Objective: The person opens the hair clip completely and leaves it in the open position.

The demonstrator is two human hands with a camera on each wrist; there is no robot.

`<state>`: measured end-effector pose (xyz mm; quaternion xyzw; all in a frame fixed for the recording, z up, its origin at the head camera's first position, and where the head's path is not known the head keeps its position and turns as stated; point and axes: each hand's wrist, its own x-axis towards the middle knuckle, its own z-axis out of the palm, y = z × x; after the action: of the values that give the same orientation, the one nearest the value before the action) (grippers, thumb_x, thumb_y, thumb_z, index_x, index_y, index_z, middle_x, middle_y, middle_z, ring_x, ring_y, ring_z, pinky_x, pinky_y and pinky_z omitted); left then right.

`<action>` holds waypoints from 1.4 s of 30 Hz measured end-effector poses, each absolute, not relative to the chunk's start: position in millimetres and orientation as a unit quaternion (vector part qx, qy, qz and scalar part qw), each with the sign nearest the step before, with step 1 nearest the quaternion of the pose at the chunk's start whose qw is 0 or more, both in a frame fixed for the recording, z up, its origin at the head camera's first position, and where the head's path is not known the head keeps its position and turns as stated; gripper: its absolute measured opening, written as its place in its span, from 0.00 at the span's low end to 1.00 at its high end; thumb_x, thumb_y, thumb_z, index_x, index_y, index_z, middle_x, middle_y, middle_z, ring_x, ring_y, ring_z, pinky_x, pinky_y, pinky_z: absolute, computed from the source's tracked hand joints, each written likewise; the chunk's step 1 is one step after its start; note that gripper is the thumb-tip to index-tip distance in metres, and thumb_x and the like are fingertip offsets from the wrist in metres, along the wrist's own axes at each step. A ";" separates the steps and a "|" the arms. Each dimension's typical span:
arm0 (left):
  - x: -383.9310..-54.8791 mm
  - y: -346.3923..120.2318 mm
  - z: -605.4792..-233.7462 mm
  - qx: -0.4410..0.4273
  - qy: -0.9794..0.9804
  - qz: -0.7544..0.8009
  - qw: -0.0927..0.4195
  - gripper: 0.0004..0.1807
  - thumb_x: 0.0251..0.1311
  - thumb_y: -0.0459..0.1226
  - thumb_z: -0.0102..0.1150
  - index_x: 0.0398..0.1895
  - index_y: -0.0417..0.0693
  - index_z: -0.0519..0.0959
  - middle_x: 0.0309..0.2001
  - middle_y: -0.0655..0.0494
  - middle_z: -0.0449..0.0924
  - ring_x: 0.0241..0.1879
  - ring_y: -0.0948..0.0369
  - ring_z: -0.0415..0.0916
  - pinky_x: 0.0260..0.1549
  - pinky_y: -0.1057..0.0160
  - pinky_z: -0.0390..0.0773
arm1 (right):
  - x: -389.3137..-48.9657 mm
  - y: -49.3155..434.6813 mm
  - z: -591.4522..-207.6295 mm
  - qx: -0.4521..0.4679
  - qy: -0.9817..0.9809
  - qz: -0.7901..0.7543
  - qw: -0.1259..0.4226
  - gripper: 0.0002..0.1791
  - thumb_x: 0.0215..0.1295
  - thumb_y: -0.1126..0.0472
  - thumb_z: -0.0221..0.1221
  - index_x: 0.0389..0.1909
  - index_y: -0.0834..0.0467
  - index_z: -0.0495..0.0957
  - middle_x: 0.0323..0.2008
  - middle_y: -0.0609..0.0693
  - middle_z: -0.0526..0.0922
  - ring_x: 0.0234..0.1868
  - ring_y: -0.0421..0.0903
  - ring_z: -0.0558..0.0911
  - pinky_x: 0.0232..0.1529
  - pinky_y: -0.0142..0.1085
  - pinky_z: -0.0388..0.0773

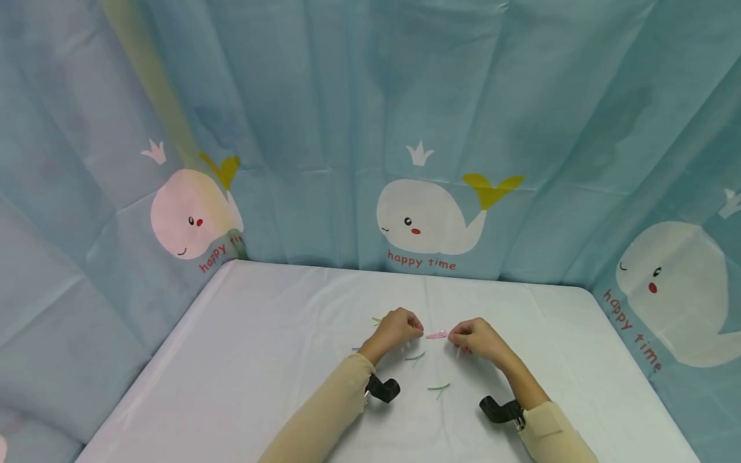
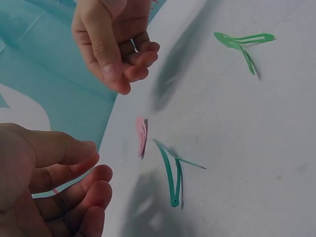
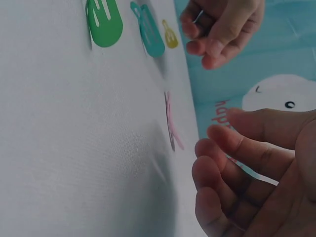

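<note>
A pink hair clip [image 1: 436,334] lies on the table between my two hands. My left hand [image 1: 399,326] is just left of it, its fingers loosely bent with nothing between them. To the right, my right hand [image 1: 480,337] hovers beside the clip, also holding nothing, thumb and index fingertips close together. Nearer to me lie a teal hair clip [image 2: 174,177] and a green hair clip [image 2: 242,42], both snapped open in a V. In the right wrist view the pink clip [image 3: 171,121] stands thin and edge-on, below the left hand [image 3: 224,29].
A yellow hair clip [image 3: 170,34] lies behind my left wrist. A small blue piece [image 1: 356,348] peeks out beside that wrist, mostly hidden. The table has a white cloth [image 1: 231,373]. Blue curtains [image 1: 324,128] printed with whales enclose its back and sides.
</note>
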<state>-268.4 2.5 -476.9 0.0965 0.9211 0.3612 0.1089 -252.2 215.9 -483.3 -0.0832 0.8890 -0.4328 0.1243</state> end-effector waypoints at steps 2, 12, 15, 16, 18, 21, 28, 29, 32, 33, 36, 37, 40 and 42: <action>-270.8 5.2 -478.7 0.096 0.924 0.355 0.105 0.03 0.57 0.37 0.67 0.29 0.47 0.85 0.24 0.60 0.78 0.22 0.66 0.68 0.23 0.69 0.66 | -257.3 213.9 -485.3 -0.066 0.892 -0.431 0.117 0.09 0.64 0.62 0.61 0.34 0.65 0.84 0.24 0.54 0.81 0.23 0.44 0.73 0.26 0.34 0.71; -272.6 23.3 -488.8 0.086 0.937 0.321 0.110 0.03 0.54 0.36 0.67 0.30 0.46 0.85 0.30 0.56 0.83 0.27 0.63 0.73 0.29 0.66 0.73 | -275.3 206.2 -491.3 -0.031 0.927 -0.368 0.057 0.06 0.60 0.63 0.63 0.30 0.63 0.84 0.22 0.52 0.81 0.22 0.42 0.74 0.25 0.33 0.70; -271.9 28.4 -490.4 0.082 0.939 0.315 0.107 0.03 0.55 0.36 0.67 0.30 0.45 0.85 0.30 0.55 0.84 0.28 0.61 0.75 0.30 0.63 0.75 | -277.6 205.1 -489.7 -0.027 0.940 -0.337 0.049 0.07 0.58 0.62 0.64 0.30 0.64 0.84 0.24 0.52 0.80 0.25 0.44 0.74 0.26 0.34 0.69; -271.7 29.9 -491.0 0.081 0.940 0.313 0.108 0.03 0.55 0.36 0.67 0.30 0.45 0.85 0.30 0.55 0.84 0.28 0.61 0.76 0.30 0.63 0.75 | -278.1 204.6 -489.4 -0.027 0.943 -0.329 0.051 0.07 0.57 0.62 0.65 0.30 0.64 0.83 0.24 0.52 0.81 0.25 0.44 0.74 0.26 0.34 0.68; -270.9 32.6 -491.1 0.080 0.942 0.308 0.104 0.03 0.55 0.36 0.67 0.29 0.45 0.85 0.29 0.55 0.83 0.27 0.61 0.76 0.29 0.63 0.75 | -278.7 203.3 -489.0 -0.023 0.946 -0.319 0.059 0.08 0.55 0.62 0.65 0.30 0.65 0.83 0.25 0.52 0.81 0.26 0.45 0.75 0.27 0.34 0.69; -269.9 35.6 -491.7 0.079 0.945 0.302 0.096 0.04 0.55 0.35 0.67 0.26 0.45 0.84 0.26 0.56 0.82 0.25 0.61 0.75 0.27 0.63 0.74 | -278.8 201.0 -489.5 -0.023 0.948 -0.310 0.069 0.07 0.54 0.63 0.65 0.29 0.65 0.83 0.25 0.52 0.82 0.26 0.45 0.76 0.27 0.33 0.70; -269.3 39.1 -494.5 0.071 0.950 0.291 0.093 0.05 0.54 0.33 0.66 0.23 0.46 0.83 0.24 0.57 0.81 0.24 0.61 0.73 0.26 0.64 0.74 | -276.7 195.0 -491.8 -0.014 0.948 -0.307 0.085 0.03 0.50 0.67 0.67 0.25 0.64 0.83 0.23 0.51 0.81 0.26 0.45 0.76 0.27 0.34 0.70; -269.3 39.2 -495.1 0.070 0.949 0.292 0.095 0.05 0.55 0.33 0.66 0.23 0.46 0.83 0.24 0.56 0.81 0.24 0.61 0.73 0.26 0.64 0.74 | -276.5 194.2 -492.4 -0.013 0.948 -0.307 0.087 0.03 0.50 0.68 0.67 0.25 0.63 0.83 0.23 0.51 0.81 0.26 0.45 0.76 0.27 0.34 0.70; -269.3 39.5 -496.1 0.068 0.947 0.298 0.100 0.05 0.55 0.32 0.66 0.23 0.45 0.83 0.24 0.56 0.80 0.24 0.61 0.73 0.26 0.64 0.74 | -276.2 192.1 -494.0 -0.016 0.947 -0.310 0.086 0.02 0.50 0.68 0.67 0.24 0.63 0.84 0.21 0.50 0.81 0.25 0.44 0.75 0.25 0.33 0.70; -269.3 39.5 -496.2 0.069 0.946 0.300 0.099 0.05 0.55 0.32 0.66 0.22 0.45 0.83 0.24 0.56 0.80 0.24 0.61 0.74 0.26 0.64 0.74 | -276.1 191.6 -494.3 -0.020 0.947 -0.310 0.082 0.02 0.50 0.68 0.67 0.24 0.63 0.84 0.21 0.49 0.81 0.24 0.44 0.75 0.25 0.33 0.70; -270.1 39.1 -496.4 0.070 0.945 0.304 0.098 0.05 0.55 0.31 0.66 0.22 0.45 0.82 0.24 0.56 0.81 0.24 0.60 0.74 0.26 0.64 0.75 | -276.8 190.1 -494.7 -0.028 0.945 -0.319 0.070 0.03 0.50 0.68 0.66 0.21 0.62 0.83 0.17 0.48 0.79 0.21 0.43 0.73 0.23 0.32 0.69; -270.4 38.9 -496.4 0.071 0.945 0.305 0.097 0.06 0.54 0.31 0.65 0.22 0.45 0.82 0.24 0.56 0.80 0.24 0.60 0.74 0.26 0.64 0.75 | -277.0 189.9 -495.1 -0.033 0.944 -0.321 0.066 0.04 0.50 0.68 0.67 0.20 0.62 0.83 0.17 0.47 0.79 0.20 0.42 0.73 0.22 0.32 0.68; -270.6 38.3 -495.8 0.076 0.944 0.307 0.097 0.06 0.54 0.31 0.65 0.21 0.45 0.82 0.24 0.56 0.80 0.24 0.61 0.73 0.26 0.65 0.74 | -277.2 189.9 -495.6 -0.041 0.943 -0.326 0.058 0.06 0.50 0.68 0.67 0.18 0.62 0.81 0.14 0.46 0.77 0.19 0.41 0.71 0.21 0.31 0.67; -269.7 37.9 -494.8 0.078 0.942 0.312 0.101 0.06 0.54 0.30 0.65 0.22 0.44 0.82 0.23 0.56 0.80 0.24 0.61 0.73 0.25 0.65 0.74 | -276.7 190.5 -495.7 -0.042 0.939 -0.334 0.062 0.07 0.51 0.67 0.67 0.18 0.62 0.81 0.14 0.45 0.76 0.18 0.40 0.71 0.21 0.31 0.67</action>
<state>-269.7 37.9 -494.8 0.0784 0.9415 0.3116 0.1014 -276.7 190.5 -495.7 -0.0423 0.9394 -0.3344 0.0624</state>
